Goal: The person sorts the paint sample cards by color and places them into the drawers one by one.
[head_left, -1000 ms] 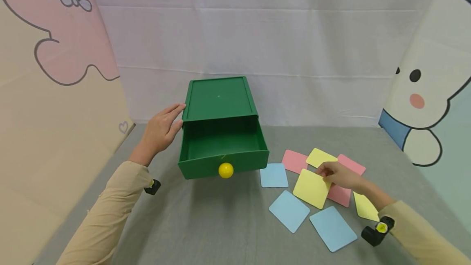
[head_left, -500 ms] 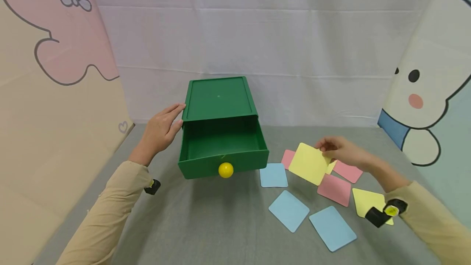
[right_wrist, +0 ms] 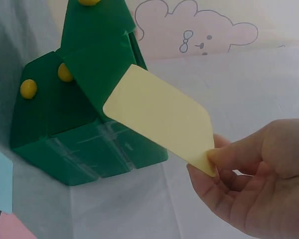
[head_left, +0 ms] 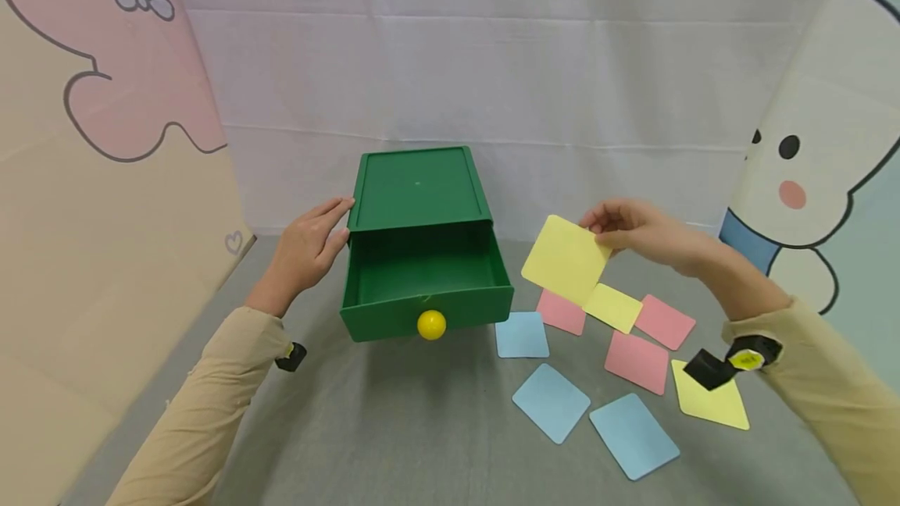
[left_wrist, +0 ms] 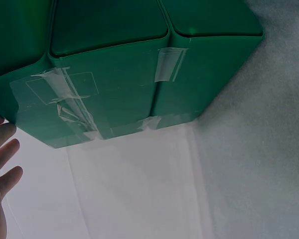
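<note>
My right hand (head_left: 647,233) pinches a yellow card (head_left: 566,258) by one corner between thumb and fingers, above the table and right of the drawer. In the right wrist view the same yellow card (right_wrist: 159,117) stands out in front of the green cabinet (right_wrist: 104,154). The cabinet (head_left: 420,186) has its top drawer (head_left: 429,315) pulled out, with a yellow ball knob (head_left: 431,325) on the front; no cards show inside. My left hand (head_left: 305,252) rests with fairly straight fingers against the cabinet's left side. Its fingers (left_wrist: 7,181) appear at the left wrist view's edge.
Loose cards lie on the grey table (head_left: 436,428) right of the cabinet: several pink ones (head_left: 637,363), two yellow ones (head_left: 710,397) and several blue ones (head_left: 551,403). A white cloth (head_left: 527,84) hangs behind. Clear tape (left_wrist: 169,64) joins the cabinet's stacked tiers.
My right hand has lifted the yellow card off the table and moved it up and left, toward the drawer. The left hand and cabinet have stayed still.
</note>
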`<state>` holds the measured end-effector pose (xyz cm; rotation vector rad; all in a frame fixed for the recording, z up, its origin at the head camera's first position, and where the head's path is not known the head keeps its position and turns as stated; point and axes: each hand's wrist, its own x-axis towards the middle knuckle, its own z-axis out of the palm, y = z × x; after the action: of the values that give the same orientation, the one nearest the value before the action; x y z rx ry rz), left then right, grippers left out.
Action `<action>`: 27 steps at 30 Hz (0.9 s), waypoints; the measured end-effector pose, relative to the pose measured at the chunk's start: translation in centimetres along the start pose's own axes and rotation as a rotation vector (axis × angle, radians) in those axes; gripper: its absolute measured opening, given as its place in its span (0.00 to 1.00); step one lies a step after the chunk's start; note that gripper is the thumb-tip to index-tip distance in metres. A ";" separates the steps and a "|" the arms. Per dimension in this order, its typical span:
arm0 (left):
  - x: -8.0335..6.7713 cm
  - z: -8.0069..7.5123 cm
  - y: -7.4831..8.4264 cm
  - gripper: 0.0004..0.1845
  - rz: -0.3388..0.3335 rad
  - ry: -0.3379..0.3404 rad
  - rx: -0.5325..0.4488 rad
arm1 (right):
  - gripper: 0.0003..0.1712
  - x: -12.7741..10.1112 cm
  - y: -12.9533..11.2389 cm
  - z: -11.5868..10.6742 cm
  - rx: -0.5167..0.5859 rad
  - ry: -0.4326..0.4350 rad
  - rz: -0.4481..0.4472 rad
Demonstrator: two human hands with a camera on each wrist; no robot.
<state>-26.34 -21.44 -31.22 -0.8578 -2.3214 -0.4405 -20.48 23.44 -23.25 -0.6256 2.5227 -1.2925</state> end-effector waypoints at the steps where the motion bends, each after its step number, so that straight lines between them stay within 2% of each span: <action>1: 0.0 0.0 0.0 0.32 0.001 0.001 -0.003 | 0.13 0.3 -0.5 0.0 -0.003 0.003 -0.007; 7: 0.0 -0.1 -0.1 0.32 0.001 0.004 -0.007 | 0.13 2.3 -3.2 0.9 -0.001 0.023 -0.054; 13: 0.0 -0.2 0.0 0.32 0.007 0.004 -0.007 | 0.12 3.9 -4.6 2.5 0.017 0.021 -0.079; 21: 0.0 -0.1 -0.1 0.32 0.009 0.003 -0.005 | 0.12 5.6 -5.4 4.3 0.040 0.013 -0.105; 27: -0.1 0.1 -0.2 0.30 0.001 -0.005 -0.001 | 0.12 6.3 -5.3 5.6 0.057 -0.033 -0.126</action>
<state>-26.44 -21.55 -31.36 -0.8617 -2.3255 -0.4397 -22.44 13.69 -22.28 -0.7985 2.4457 -1.3786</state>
